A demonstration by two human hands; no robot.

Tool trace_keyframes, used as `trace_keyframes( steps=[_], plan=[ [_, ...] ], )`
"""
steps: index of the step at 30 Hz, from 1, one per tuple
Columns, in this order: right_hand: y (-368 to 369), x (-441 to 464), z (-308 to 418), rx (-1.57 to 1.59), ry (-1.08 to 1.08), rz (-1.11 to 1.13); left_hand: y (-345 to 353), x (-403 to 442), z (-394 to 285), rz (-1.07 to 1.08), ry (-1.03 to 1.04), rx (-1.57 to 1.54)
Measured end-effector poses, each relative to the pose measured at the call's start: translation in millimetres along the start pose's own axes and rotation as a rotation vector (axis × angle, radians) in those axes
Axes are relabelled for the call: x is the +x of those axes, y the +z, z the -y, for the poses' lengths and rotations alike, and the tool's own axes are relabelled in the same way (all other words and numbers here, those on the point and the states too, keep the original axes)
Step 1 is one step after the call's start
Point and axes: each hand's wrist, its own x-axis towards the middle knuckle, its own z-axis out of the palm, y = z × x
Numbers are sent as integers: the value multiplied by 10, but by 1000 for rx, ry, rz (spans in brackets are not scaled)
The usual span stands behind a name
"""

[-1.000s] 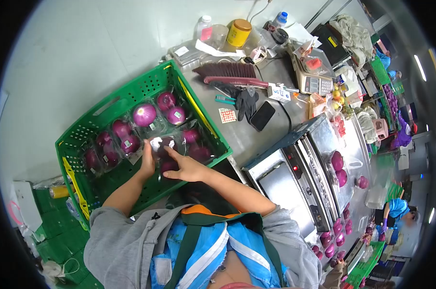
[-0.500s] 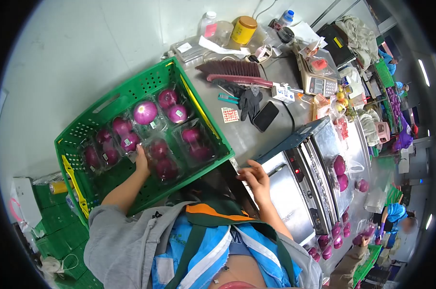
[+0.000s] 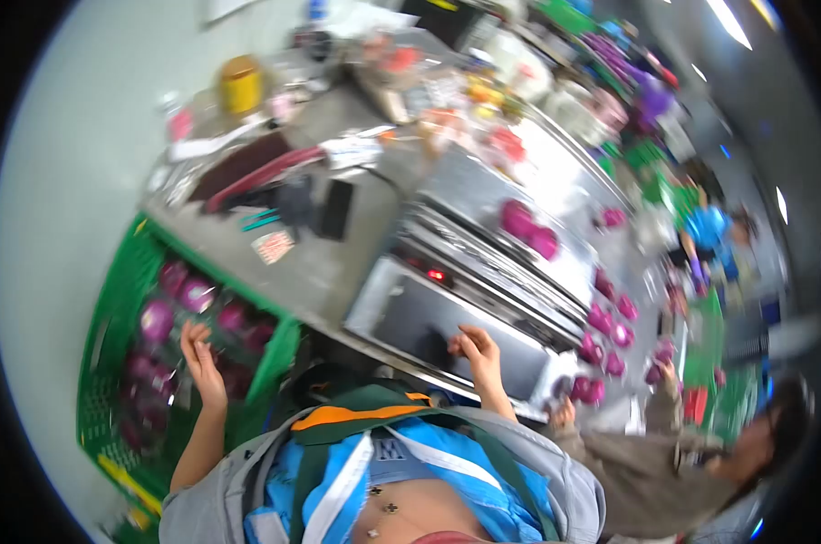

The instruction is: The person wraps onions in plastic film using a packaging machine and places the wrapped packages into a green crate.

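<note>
My left hand [image 3: 203,367] is above the green crate [image 3: 288,349] with its fingers stretched out and nothing in them. Below and around it in the crate lie film-wrapped packs of purple onions [image 3: 157,320]. My right hand [image 3: 478,355] hovers over the dark front plate of a metal wrapping machine [image 3: 410,313], its fingers loosely bent and apart, holding nothing. A red light glows on the machine, and a pack of purple onions [image 3: 528,227] rests on its top. The picture is blurred by motion.
A brush [image 3: 261,177], a phone [image 3: 335,210], a sticker sheet [image 3: 272,247] and a yellow jar [image 3: 241,84] are on the steel table. More onions [image 3: 610,322] lie beyond the machine. A co-worker in a brown sleeve [image 3: 628,467] reaches among them at the right.
My view has swung to the right. My left hand has come off the onion pack in the crate. My right hand is now over the wrapping machine, and a co-worker has come into view.
</note>
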Motion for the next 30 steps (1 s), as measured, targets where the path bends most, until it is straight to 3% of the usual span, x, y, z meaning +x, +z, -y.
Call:
trace_keyframes(
  steps=[1, 2, 3, 4, 6, 8, 9, 11, 13, 14, 18, 19, 21, 22, 23, 25, 26, 27, 29, 30],
  plan=[
    [-169, 30, 55, -2, -26, -48, 485, 74, -489, 296, -4, -123],
    [-344, 83, 101, -43, -58, -69, 886, 61, -455, 565, -55, -283],
    [-514, 138, 157, -83, -84, -79, 1356, 30, -694, 788, 17, -217],
    [-670, 176, 284, -118, -137, -61, 1815, 7, -993, 919, 290, -51],
    [-1028, 263, 518, -297, -180, -58, 2584, 27, -1282, 1129, 738, -6],
    [-1473, 322, 723, -584, -123, -110, 3186, 151, -1288, 1196, 981, 142],
    [-1699, 353, 804, -577, -131, -128, 3431, 289, -1256, 1230, 1132, 157],
    [-2155, 442, 895, -1080, -473, -117, 3742, 600, -1206, 1312, 1451, 359],
    [-2570, 581, 901, -1446, -643, 13, 3918, 812, -1292, 1350, 1758, 604],
    [-2646, 629, 934, -1619, -683, 75, 3988, 851, -1313, 1335, 1859, 560],
    [-2583, 973, 837, -1685, -817, 256, 4322, 680, -1247, 1331, 1966, 416],
    [-2524, 1030, 789, -1677, -812, 255, 4398, 616, -1181, 1342, 1967, 416],
    [-2434, 1104, 689, -1441, -1002, 195, 4504, 490, -1098, 1350, 1956, 334],
    [-2396, 1111, 610, -1307, -966, 100, 4490, 470, -1002, 1326, 1786, 264],
    [-2396, 1048, 529, -1230, -884, 27, 4390, 417, -968, 1335, 1775, 267],
    [-2355, 792, 408, -1175, -641, -47, 4079, 351, -1030, 1300, 1443, 292],
    [-2324, 560, 316, -1084, -369, -60, 3876, 296, -1141, 1254, 1227, 198],
    [-2298, 369, 300, -875, -418, -43, 3762, 265, -1291, 1202, 1016, 106],
    [-2248, 195, 771, -276, -252, -28, 3862, 250, -1477, 990, 489, -309],
    [-2230, 283, 1222, 98, -571, 61, 3872, 349, -1827, 1148, 68, -546]
  ],
)
